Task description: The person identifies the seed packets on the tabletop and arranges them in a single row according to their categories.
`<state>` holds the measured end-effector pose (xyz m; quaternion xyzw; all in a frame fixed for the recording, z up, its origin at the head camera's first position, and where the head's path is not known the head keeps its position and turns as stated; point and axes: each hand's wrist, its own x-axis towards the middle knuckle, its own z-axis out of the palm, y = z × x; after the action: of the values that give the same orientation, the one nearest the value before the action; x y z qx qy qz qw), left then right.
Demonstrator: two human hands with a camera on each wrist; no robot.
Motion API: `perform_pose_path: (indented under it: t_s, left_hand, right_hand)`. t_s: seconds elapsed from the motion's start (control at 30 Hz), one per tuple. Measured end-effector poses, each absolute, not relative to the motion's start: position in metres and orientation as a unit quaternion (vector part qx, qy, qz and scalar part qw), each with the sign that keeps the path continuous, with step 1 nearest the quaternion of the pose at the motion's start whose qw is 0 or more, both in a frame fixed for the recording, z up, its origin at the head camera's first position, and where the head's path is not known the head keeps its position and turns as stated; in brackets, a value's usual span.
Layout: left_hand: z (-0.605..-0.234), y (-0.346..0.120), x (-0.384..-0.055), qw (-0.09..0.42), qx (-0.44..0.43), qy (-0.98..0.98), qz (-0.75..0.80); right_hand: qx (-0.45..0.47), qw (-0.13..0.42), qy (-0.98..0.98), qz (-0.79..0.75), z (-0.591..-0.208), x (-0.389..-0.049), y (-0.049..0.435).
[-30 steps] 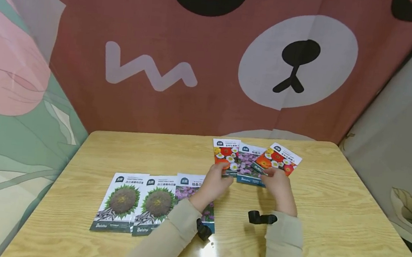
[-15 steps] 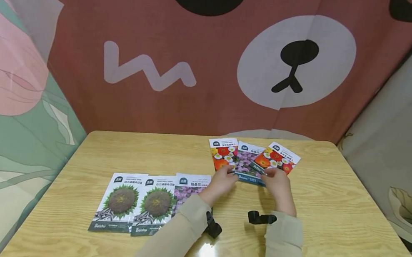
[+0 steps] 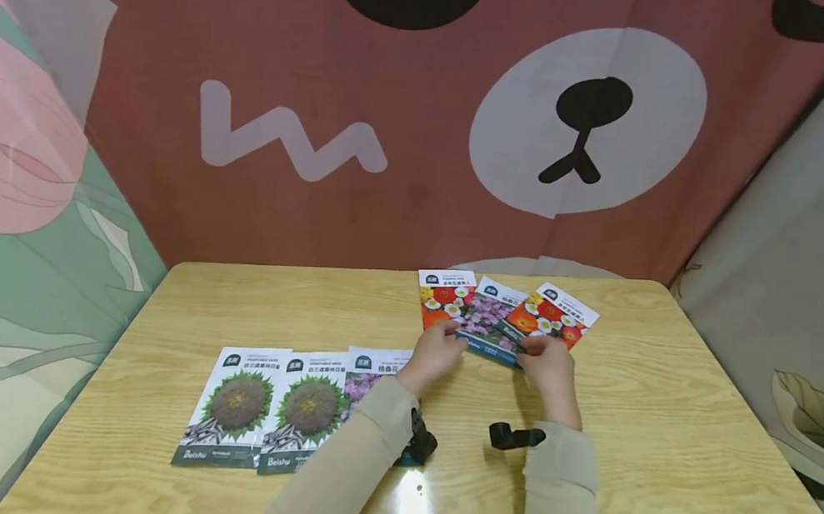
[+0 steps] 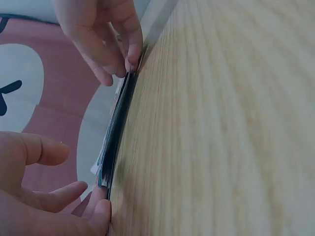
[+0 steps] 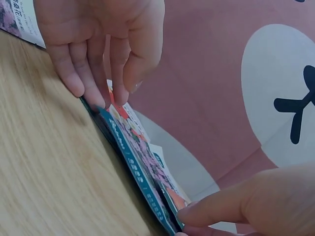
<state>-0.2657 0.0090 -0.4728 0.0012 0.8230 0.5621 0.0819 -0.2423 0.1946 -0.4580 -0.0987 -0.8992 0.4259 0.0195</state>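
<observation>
Three seed packets lie fanned at the table's far edge in the head view: a left poppy packet point(image 3: 446, 287), a purple-flower packet point(image 3: 491, 314) in the middle, and a right poppy packet point(image 3: 555, 312) overlapping its right side. My left hand point(image 3: 436, 355) is at the lower edges of the left and middle packets. In the left wrist view its fingers point(image 4: 64, 196) reach the packet edge, with the thumb held apart. My right hand point(image 3: 547, 373) pinches the lower corner of the right poppy packet, thumb above, over the purple packet.
Two sunflower seed packets point(image 3: 238, 403) and another purple-flower packet point(image 3: 369, 363) lie in a row at the front left, the latter partly behind my left arm. A patterned curtain point(image 3: 310, 221) hangs behind the wooden table point(image 3: 663, 451).
My left hand first moved right along the packets, then slightly back left. The middle purple-flower packet has turned clockwise and now overlaps the left poppy packet. My right hand stays at its corner.
</observation>
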Motion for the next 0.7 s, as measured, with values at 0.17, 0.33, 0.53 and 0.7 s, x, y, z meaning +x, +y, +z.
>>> perform_pose_path:
  t_s: [0.17, 0.33, 0.53, 0.7]
  left_hand:
    - [-0.4712, 0.0079, -0.2685, 0.077, -0.001, 0.822, 0.564]
    - [-0.4686, 0.0075, -0.2693, 0.066, 0.002, 0.828, 0.557]
    - [-0.4689, 0.0064, -0.2689, 0.026, 0.007, 0.832, 0.553]
    - [-0.47, 0.0036, -0.2682, -0.013, 0.007, 0.828, 0.561]
  right_hand:
    - [-0.114, 0.022, -0.894, 0.433, -0.4607, -0.2425, 0.1944]
    - [-0.128, 0.018, -0.888, 0.442, -0.4604, -0.2425, 0.1949]
    - [-0.147, 0.007, -0.87, 0.471, -0.4579, -0.2407, 0.1949]
    - [-0.152, -0.008, -0.858, 0.491, -0.4576, -0.2403, 0.1941]
